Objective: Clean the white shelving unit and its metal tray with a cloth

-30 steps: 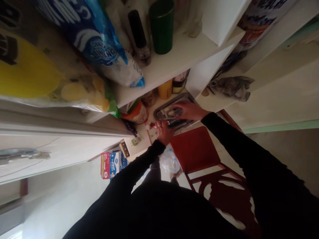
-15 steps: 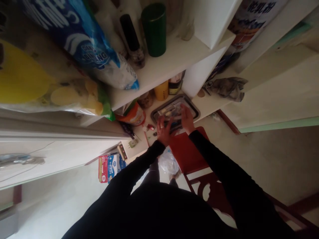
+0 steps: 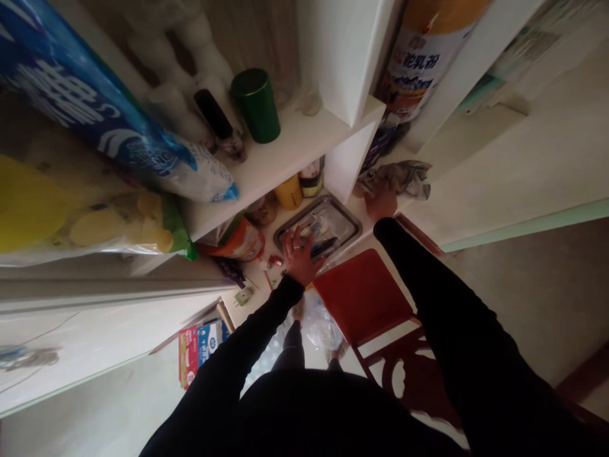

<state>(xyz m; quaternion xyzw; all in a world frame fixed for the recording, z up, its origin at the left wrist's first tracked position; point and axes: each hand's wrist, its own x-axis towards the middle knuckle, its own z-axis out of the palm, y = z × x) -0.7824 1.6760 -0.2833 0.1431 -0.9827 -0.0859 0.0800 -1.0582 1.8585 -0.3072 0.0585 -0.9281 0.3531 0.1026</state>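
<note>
My left hand (image 3: 299,256) lies on the near edge of a metal tray (image 3: 353,224) on the lower shelf, fingers stretched out over the small items in it. A dark pen (image 3: 324,244) lies in the tray just right of those fingers. My right hand (image 3: 380,204) is off the tray, further right on the shelf, touching the lower edge of a crumpled grey cloth (image 3: 399,177); its fingers are hidden against the cloth. Small red and white bits (image 3: 272,261) lie on the shelf left of my left hand.
A yellow cup (image 3: 289,192), a dark jar (image 3: 311,177) and an orange packet (image 3: 236,240) stand behind the tray. The shelf above holds a green cup (image 3: 257,105), a dark bottle (image 3: 216,122) and a blue bag (image 3: 118,141). A red chair (image 3: 362,295) stands below.
My right hand has left the tray and moved right to the grey cloth. My left hand has slid onto the tray's edge with fingers spread. The view has tilted upward.
</note>
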